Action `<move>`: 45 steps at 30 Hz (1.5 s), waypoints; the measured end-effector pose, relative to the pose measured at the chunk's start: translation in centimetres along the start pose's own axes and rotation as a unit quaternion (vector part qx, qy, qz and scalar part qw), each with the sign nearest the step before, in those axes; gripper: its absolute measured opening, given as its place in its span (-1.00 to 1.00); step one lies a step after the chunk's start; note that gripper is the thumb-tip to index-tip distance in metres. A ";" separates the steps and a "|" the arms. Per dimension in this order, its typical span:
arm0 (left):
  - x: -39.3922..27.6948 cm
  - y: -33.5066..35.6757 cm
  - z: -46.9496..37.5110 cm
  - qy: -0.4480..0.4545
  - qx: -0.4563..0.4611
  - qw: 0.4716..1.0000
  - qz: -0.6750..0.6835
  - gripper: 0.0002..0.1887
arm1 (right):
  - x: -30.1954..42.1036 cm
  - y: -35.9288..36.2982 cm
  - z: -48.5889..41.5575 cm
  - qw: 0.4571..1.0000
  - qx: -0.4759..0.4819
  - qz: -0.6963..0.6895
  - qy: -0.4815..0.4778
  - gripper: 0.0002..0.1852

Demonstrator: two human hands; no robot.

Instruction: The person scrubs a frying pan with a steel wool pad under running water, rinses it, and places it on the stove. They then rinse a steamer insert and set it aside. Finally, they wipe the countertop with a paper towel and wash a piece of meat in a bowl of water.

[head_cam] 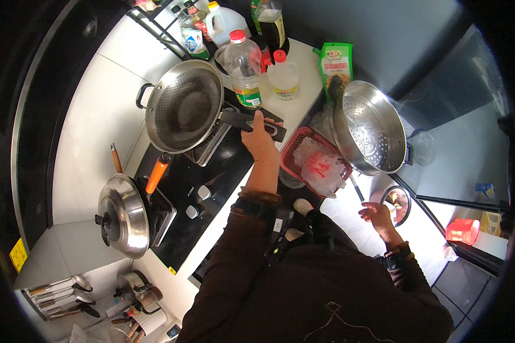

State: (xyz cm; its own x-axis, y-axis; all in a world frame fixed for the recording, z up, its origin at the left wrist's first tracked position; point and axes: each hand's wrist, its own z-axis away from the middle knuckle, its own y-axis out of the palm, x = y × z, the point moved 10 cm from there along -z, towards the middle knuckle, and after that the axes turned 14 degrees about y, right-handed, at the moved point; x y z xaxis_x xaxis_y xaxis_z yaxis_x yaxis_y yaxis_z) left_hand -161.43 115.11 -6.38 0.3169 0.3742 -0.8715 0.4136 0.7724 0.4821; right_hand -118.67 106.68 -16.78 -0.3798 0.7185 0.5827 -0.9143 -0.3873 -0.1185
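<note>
My left hand (261,139) grips the black handle (240,121) of a wide frying pan (184,107). The pan has a textured dark inside and sits at the back burner of a black gas hob (212,171); whether it touches the burner is unclear. Nothing shows inside it. My right hand (380,218) hangs low over the floor on the right, its fingers bent. Its fingertips are close to the end of a thin rod with a black grip (357,188). I cannot tell whether they hold it.
A lidded steel wok (126,218) stands on the front burner. Oil and seasoning bottles (244,73) crowd the counter beyond the pan. A red basket of plastic bags (286,160) and a steel steamer (394,128) lie right of my left hand. A round bin (410,206) holds waste.
</note>
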 end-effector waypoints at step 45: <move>-8.8 -34.1 24.0 -0.227 -0.070 0.927 -0.291 -0.64 | 50.0 16.8 1.1 0.773 -0.062 0.394 -0.494 -0.14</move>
State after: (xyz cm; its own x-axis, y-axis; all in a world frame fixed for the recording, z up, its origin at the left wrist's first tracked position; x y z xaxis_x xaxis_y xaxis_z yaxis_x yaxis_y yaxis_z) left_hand -157.87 73.16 -13.01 0.4140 -0.3573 -0.8372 0.5233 0.8460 -0.1022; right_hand -152.84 135.45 11.27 -0.5892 -0.5261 0.6132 -0.4842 -0.3775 -0.7893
